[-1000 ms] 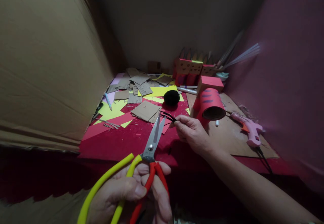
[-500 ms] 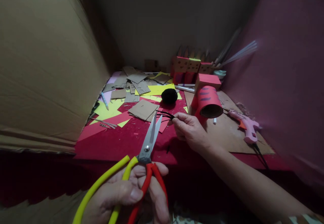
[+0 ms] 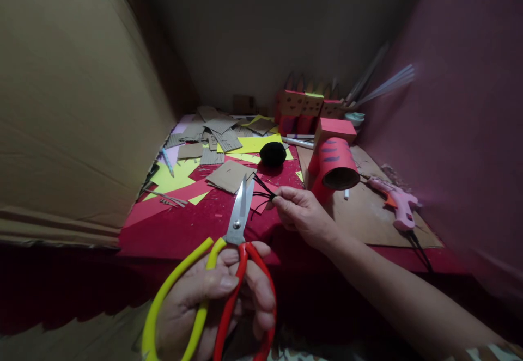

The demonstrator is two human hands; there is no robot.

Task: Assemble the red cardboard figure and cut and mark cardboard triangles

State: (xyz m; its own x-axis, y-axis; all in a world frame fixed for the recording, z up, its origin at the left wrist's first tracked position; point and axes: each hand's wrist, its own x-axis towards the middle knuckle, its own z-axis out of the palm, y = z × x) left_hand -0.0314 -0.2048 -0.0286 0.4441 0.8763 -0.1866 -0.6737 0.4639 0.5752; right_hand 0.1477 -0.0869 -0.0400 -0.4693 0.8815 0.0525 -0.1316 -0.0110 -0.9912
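Observation:
My left hand (image 3: 220, 290) grips a pair of scissors (image 3: 238, 216) with one yellow and one red handle, the blades pointing away from me and slightly parted. Just right of the blade tips, my right hand (image 3: 304, 214) pinches several thin black strands (image 3: 261, 189), whose loose ends fan out toward the blades. Whether the strands are yarn or thread I cannot tell. A black ball (image 3: 273, 154), apparently of yarn, lies beyond the strands. To the right stands a red cardboard-tube figure (image 3: 337, 157) with a box head and dark stripes, its open end facing me.
Cardboard scraps (image 3: 231, 176) and yellow paper (image 3: 175, 167) litter the red tabletop (image 3: 196, 230). A pink glue gun (image 3: 396, 203) rests on a cardboard sheet (image 3: 379, 227) at right. Several finished figures (image 3: 308, 108) stand at the back. A tall cardboard panel (image 3: 73, 105) bounds the left.
The scissors have moved slightly up, and their blades have closed a little. My right hand has shifted a bit left, and the strands now spread wider beside the blades.

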